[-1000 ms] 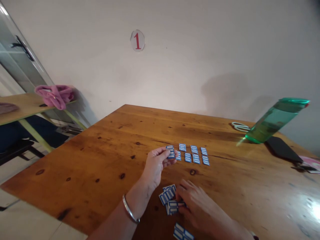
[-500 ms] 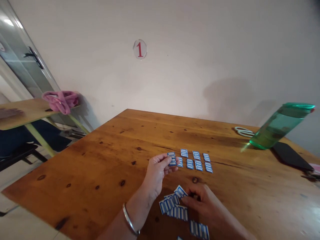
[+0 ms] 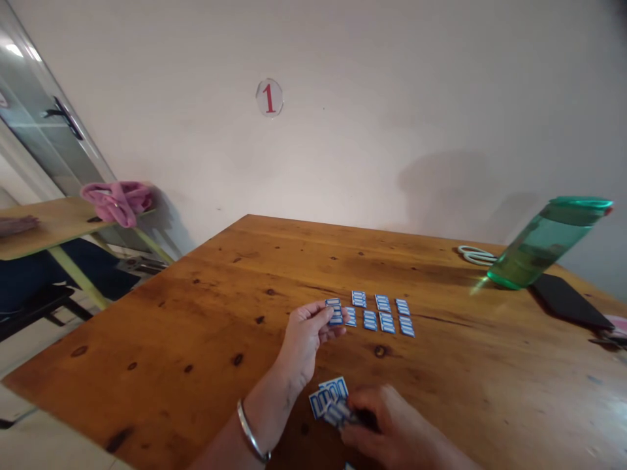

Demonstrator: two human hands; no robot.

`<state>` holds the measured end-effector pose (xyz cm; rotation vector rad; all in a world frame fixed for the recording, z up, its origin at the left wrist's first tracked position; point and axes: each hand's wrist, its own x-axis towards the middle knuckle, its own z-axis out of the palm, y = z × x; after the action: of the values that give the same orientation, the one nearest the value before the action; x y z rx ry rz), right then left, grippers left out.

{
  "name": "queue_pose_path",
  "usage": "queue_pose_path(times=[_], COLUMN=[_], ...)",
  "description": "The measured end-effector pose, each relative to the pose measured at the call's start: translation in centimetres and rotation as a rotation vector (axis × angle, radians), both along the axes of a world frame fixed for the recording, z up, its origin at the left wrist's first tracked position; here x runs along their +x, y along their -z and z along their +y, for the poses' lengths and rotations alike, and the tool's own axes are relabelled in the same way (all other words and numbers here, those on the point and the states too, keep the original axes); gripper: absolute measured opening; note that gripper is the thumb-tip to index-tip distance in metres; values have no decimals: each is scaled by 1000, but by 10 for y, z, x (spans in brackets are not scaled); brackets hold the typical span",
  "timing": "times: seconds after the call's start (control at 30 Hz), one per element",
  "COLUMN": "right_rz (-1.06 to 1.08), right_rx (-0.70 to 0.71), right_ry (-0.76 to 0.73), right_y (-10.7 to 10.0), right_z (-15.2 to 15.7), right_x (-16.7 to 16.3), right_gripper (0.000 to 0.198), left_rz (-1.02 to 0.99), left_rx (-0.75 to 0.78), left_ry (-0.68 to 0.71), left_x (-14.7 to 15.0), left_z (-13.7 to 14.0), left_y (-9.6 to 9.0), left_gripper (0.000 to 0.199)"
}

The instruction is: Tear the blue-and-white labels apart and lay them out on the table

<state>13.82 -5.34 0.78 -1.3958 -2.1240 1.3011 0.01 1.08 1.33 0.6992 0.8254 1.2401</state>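
Observation:
My left hand [image 3: 306, 336] is closed in a pinch around a small blue-and-white card [image 3: 334, 312], raised just left of the laid-out cards. Several similar cards lie in two short rows [image 3: 369, 320] on the table, the nearest one partly behind my left fingers. Lower down, my right hand [image 3: 379, 421] is bent over a loose overlapping pile of cards [image 3: 321, 401]. Its thumb and fingers close on a motion-smeared card [image 3: 337, 412] at the pile's right side. My right hand and forearm hide part of the table there.
On the right of the wooden table [image 3: 210, 326], a green translucent bottle [image 3: 543, 245] stands by a coiled white cable [image 3: 475, 254] and a dark flat object [image 3: 571, 301]. Another table [image 3: 44, 228] at left bears a pink cloth [image 3: 117, 201] and another person's hand [image 3: 18, 225].
My right hand has moved down and towards the pile, and the cards there have shifted together. My left hand keeps its card in nearly the same place.

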Motion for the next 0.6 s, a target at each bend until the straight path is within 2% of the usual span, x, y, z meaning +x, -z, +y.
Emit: queue_pose_path(times=[0.07,0.2,0.3,0.43,0.5,0.6], right_rz=[-36,-155,-220,-335,-435,-595], right_rx=[46,281,326,358,367,426], right_ry=[1,97,101,28,-11,16], right_y=[-2,-2,-4,-6,1,21], right_z=[-1,4,4,-10,-19,-28], right_x=[-1,9,23,34,35,36], right_gripper=[10,14,14,16,13,25], left_rz=[1,-1,-8,-6,-5,-4], left_rx=[4,15,22,18,18,11], left_ry=[-5,-14,-5,1,3,-4], left_x=[0,-1,-1,-1,0,1], left_z=[0,1,1,0,0,0], left_y=[0,0,0,0,-1,-1], left_gripper=[12,13,11,9,9,8])
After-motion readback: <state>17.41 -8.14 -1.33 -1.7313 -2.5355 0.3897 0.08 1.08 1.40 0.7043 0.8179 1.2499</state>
